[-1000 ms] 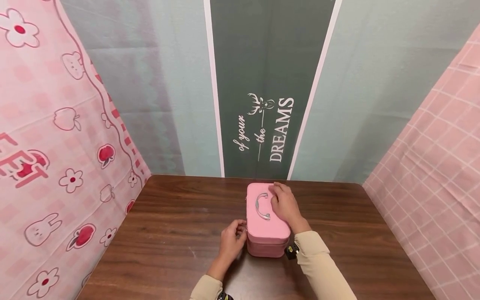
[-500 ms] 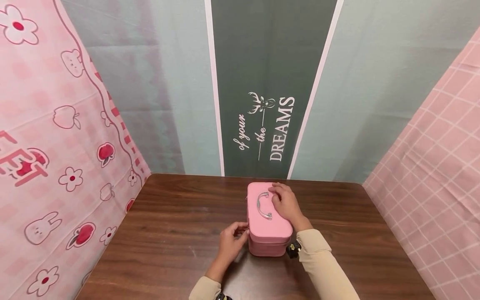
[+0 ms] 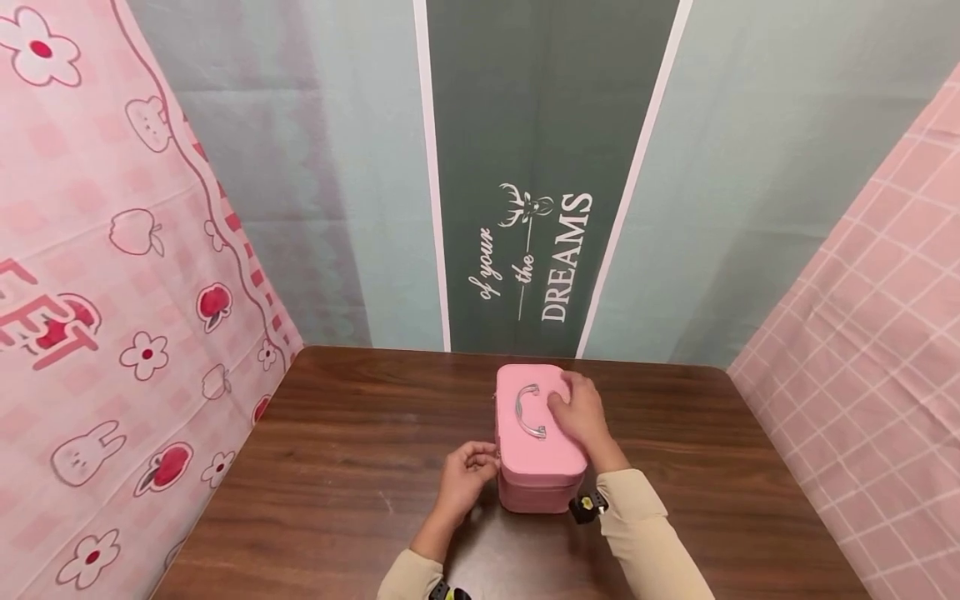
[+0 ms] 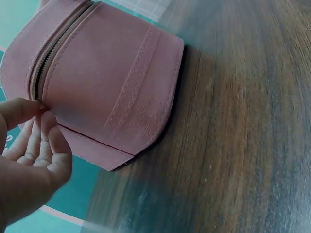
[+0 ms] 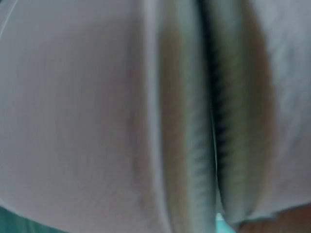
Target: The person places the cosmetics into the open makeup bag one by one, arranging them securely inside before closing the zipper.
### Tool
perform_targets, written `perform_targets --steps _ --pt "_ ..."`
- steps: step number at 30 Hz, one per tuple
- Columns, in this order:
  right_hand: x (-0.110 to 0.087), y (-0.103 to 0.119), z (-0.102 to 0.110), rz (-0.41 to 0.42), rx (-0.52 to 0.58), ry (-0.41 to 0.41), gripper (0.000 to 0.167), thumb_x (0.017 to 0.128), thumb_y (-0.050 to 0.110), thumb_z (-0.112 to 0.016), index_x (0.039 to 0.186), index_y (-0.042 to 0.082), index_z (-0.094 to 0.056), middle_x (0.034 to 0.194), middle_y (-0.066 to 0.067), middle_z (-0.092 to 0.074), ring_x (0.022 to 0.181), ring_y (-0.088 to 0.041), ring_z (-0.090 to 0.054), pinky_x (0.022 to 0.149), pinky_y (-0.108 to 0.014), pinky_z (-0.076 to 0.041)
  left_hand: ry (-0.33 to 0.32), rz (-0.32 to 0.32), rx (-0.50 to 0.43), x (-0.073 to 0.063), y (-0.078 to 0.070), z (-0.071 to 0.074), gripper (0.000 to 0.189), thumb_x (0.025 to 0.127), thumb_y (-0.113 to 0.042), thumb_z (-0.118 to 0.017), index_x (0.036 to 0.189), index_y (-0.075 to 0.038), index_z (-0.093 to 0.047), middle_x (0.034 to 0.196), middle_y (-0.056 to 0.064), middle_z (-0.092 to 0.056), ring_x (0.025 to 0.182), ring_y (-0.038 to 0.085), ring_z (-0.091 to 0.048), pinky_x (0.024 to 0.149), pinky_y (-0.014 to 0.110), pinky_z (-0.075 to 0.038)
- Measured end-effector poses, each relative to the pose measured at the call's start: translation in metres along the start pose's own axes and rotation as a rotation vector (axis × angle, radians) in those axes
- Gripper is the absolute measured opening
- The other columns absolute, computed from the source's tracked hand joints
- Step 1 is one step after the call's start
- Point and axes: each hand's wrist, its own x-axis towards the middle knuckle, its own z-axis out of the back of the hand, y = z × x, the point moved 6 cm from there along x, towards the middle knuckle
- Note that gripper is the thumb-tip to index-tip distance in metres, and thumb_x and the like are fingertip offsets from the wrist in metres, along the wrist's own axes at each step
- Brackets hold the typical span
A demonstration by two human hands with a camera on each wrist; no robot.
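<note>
A pink vanity case with a silver carry handle on its lid stands upright on the wooden table. At its left side, thumb and fingertips of my left hand pinch the zipper pull, which is mostly hidden between them. The left wrist view shows the zipper with its teeth parted along the side behind the pinch. My right hand holds the lid's right edge, thumb on top and fingers over the side, where they are partly hidden. Close up in the right wrist view, a dark gap runs between the zipper tapes.
The brown tabletop extends around the case. A grey-green curtain with lettering hangs behind the table. Pink patterned cloths flank it on the left and right. Black devices are strapped at both wrists.
My right fingers have shifted from the lid's top over to its right edge. My left hand stays at the left side, its fingertips drawn closer together. The case has slid very slightly right.
</note>
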Motion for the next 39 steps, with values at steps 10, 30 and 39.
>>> perform_targets --steps 10,30,39 --pt "-0.019 -0.045 -0.006 -0.347 0.323 0.153 0.065 0.092 0.05 -0.048 0.131 -0.003 -0.044 0.122 -0.025 -0.05 0.105 -0.034 -0.051 0.088 -0.048 -0.042 0.077 0.028 0.04 -0.003 -0.005 -0.007 0.009 0.083 0.007 -0.056 0.085 0.016 -0.057 0.075 0.029 -0.058 0.062 0.016 -0.051 0.058 0.025 -0.044" --pt "-0.008 -0.031 -0.002 -0.323 0.42 0.11 0.044 0.092 0.026 -0.055 0.124 -0.005 -0.052 0.109 -0.022 -0.057 0.086 -0.025 -0.055 0.068 -0.031 -0.047 0.304 -0.022 0.074 0.001 -0.003 -0.023 0.004 0.083 0.011 -0.042 0.079 0.01 -0.043 0.067 0.014 -0.049 0.061 0.023 -0.048 0.054 0.023 -0.041" --pt "-0.009 -0.035 0.001 -0.294 0.391 0.084 0.04 0.092 0.021 -0.056 0.121 -0.007 -0.055 0.115 -0.025 -0.056 0.09 -0.028 -0.056 0.072 -0.033 -0.049 0.192 -0.395 0.38 0.005 0.014 -0.012 0.015 0.082 0.008 -0.052 0.08 -0.005 -0.046 0.066 -0.004 -0.05 0.057 0.006 -0.05 0.049 0.02 -0.043"
